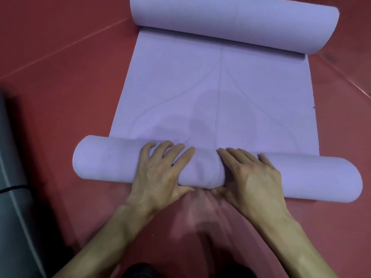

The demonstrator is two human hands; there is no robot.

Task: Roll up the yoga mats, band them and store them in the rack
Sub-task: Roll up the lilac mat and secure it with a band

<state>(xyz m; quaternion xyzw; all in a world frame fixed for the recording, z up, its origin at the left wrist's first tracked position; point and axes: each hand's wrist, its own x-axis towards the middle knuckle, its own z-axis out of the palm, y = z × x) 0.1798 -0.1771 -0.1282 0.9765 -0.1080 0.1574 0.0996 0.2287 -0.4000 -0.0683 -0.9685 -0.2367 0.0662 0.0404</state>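
Head view looks down on a lilac yoga mat (216, 93) spread on a red floor (60, 77), with both bare hands laid on its rolled near end. The left hand (160, 171) and the right hand (255, 177) sit side by side near the middle of the near roll (104, 159), close together but not touching.

The fingers (185, 158) of both hands are spread wide and lie fairly straight over the top of the roll, their tips pointing away from the person and reaching just short of the line where the roll meets the flat sheet. Both thumbs are tucked low against the side of the roll nearest the person, close to the floor. The fingers press on the roll and do not wrap fully round it.

The roll runs crosswise directly beneath the fingers and sticks out well beyond them on both sides. Its left end juts past the left edge of the flat sheet.

Just beyond the fingertips the flat part of the mat begins, marked with a faint centre line and curved lines. Well beyond the fingers, at the far end, the mat curls into a second, far roll (230, 23).

Well to the left of the left fingers, a dark grey object (12, 177) lies along the picture's edge; what it is I cannot tell.
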